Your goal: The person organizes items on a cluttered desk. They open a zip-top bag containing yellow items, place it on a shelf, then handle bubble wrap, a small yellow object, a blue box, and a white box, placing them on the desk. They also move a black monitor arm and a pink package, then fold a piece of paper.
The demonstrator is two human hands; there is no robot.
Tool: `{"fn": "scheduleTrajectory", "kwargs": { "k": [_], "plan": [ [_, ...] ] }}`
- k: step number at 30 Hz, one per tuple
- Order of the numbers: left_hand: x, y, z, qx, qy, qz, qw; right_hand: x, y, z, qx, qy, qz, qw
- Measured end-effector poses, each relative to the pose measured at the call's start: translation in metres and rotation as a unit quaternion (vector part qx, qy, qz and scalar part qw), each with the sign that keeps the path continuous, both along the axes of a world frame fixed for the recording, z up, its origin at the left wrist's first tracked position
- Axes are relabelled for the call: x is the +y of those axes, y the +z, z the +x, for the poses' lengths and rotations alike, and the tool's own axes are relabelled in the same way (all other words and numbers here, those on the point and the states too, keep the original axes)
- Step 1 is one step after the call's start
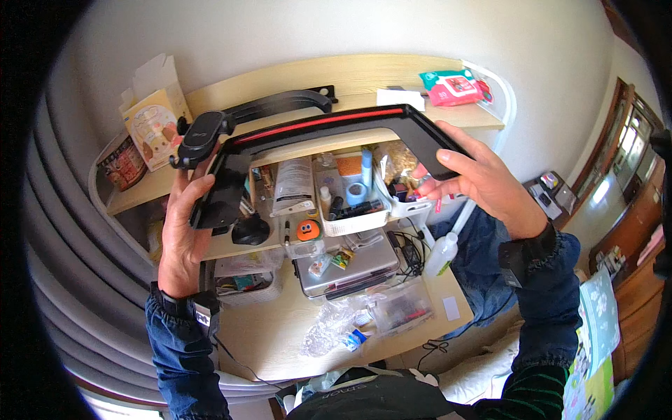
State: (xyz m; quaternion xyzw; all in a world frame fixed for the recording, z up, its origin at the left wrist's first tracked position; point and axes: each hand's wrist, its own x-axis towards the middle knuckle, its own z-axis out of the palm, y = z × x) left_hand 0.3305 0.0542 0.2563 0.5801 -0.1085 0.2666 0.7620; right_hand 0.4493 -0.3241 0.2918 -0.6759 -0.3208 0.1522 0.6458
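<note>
A wide black plastic frame (320, 126) with a red strip along its upper bar is held up in front of the shelves. My left hand (185, 231) grips its left end, thumb on the front. On the right, the fingers and thumb of my right hand (472, 176) close around its other end. A black phone holder (201, 137) with clamp arms is beside the frame's upper left corner, and a curved black arm (283, 104) runs from near it across the upper shelf. Whether these parts join the frame cannot be told. A black round-based object (251, 230) is on the middle shelf.
White baskets (357, 226) of bottles and a roll of blue tape (356, 193) stand on the middle shelf. Below are a silver case (349, 268), clear plastic wrapping (328, 325), a white bottle (442, 254) and black cables (412, 252). A wipes pack (454, 89) lies on the upper shelf.
</note>
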Motion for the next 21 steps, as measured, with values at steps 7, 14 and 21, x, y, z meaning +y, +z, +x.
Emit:
{"fn": "scheduleTrajectory", "kwargs": {
  "k": [7, 14, 21],
  "plan": [
    [0.004, 0.004, 0.003, 0.007, -0.013, -0.030, 0.999, -0.018, 0.012, 0.020, -0.057, 0.024, -0.092, 0.994],
    [0.029, -0.005, -0.009, -0.021, -0.024, -0.066, 0.997, -0.030, 0.008, 0.112, -0.310, -0.115, -0.150, 0.932],
    [0.052, -0.003, -0.002, -0.012, 0.045, -0.144, 0.988, 0.017, 0.009, 0.199, -0.568, -0.141, -0.227, 0.779]
  ]
}}
